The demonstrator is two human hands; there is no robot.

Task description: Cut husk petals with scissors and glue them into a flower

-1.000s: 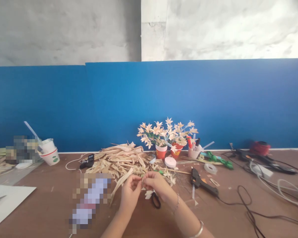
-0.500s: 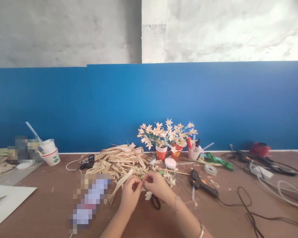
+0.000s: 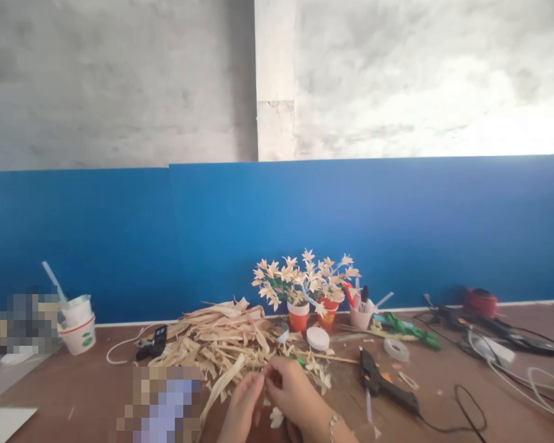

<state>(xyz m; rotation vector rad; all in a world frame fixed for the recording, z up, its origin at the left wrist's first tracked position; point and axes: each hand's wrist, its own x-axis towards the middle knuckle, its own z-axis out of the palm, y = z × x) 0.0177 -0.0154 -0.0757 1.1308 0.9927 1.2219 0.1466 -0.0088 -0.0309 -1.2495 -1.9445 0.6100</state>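
Near the bottom centre, my left hand (image 3: 245, 403) and my right hand (image 3: 290, 389) meet with their fingertips pinched together. Whatever sits between the fingers is too small and hidden to name. Just beyond them spreads a heap of dry, straw-coloured husk strips (image 3: 216, 335). Small pale petal pieces (image 3: 321, 373) lie to the right of my right hand, and one more pale flower piece (image 3: 277, 418) shows beneath it. A dark looped handle, partly covered, is under my right wrist.
Behind the heap stand cups of pale husk flowers (image 3: 298, 317), with a white round lid (image 3: 318, 338) in front. A black glue gun (image 3: 388, 384) with its cord lies right, near a tape roll (image 3: 396, 349). White cups (image 3: 77, 332) stand left; a blue partition (image 3: 212, 240) runs behind.
The camera has tilted up, so the table and hands sit lower in view. Both hands stay pinched close together, fingertips now nearer each other.
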